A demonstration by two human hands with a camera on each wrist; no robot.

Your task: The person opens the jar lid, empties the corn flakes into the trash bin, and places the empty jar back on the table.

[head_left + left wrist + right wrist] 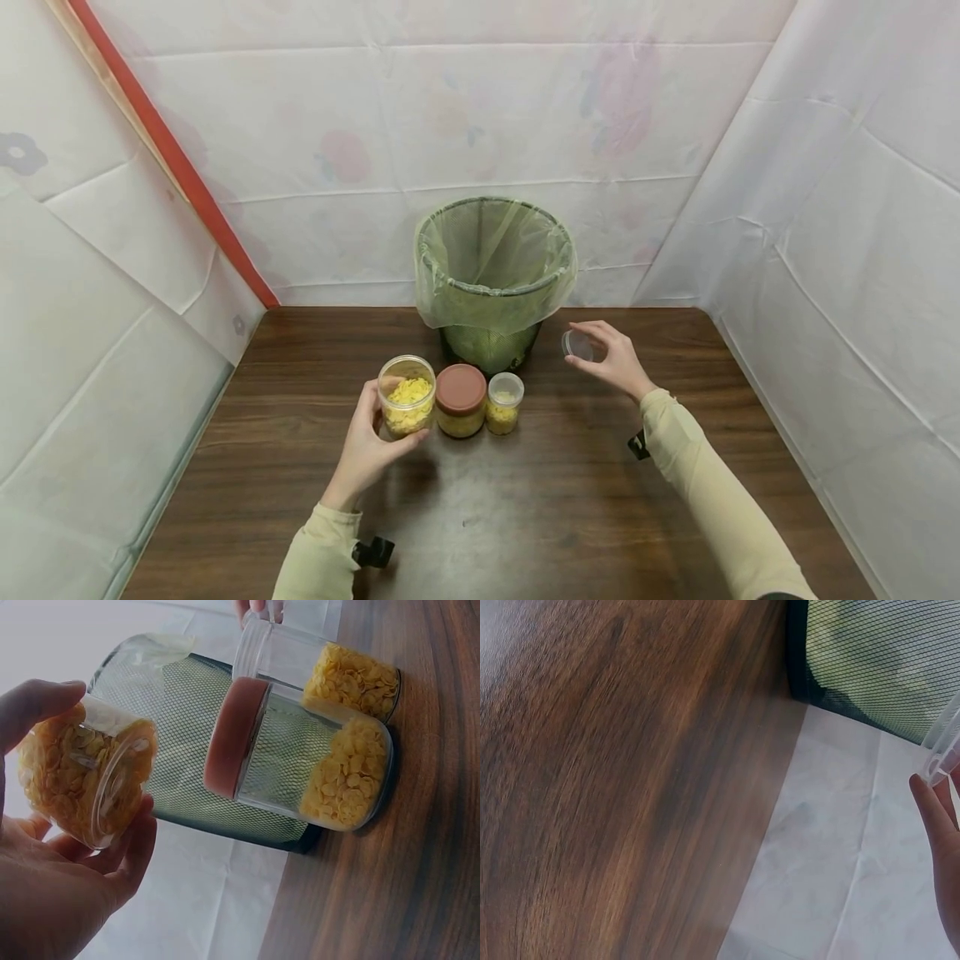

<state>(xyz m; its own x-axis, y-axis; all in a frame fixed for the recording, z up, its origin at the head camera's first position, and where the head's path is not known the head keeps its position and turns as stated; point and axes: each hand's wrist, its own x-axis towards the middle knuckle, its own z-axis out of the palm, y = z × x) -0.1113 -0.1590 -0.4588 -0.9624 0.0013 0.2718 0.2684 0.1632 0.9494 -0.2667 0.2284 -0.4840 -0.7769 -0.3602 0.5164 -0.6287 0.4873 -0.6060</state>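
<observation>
My left hand (pixel 365 450) grips an uncapped clear jar (pixel 407 407) partly filled with yellow flakes, thumb on one side and fingers round the other. In the left wrist view this jar (pixel 90 769) is raised off the table. Beside it on the table stands a jar with a brownish-pink lid (pixel 461 390), flakes in its lower part. A smaller clear jar (pixel 503 414) with a translucent cap and flakes stands right of that. Off to the right, my right hand (pixel 617 364) pinches a clear round lid (pixel 578 346) on edge between thumb and fingers, above the table.
Behind the jars, a mesh waste bin (pixel 491 342) lined with a thin greenish bag (pixel 442 300) stands near the back edge of the dark wooden table (pixel 480 517). Pale sheeting (pixel 300 192) hangs behind and on both sides, with a red strip (pixel 180 158) at back left.
</observation>
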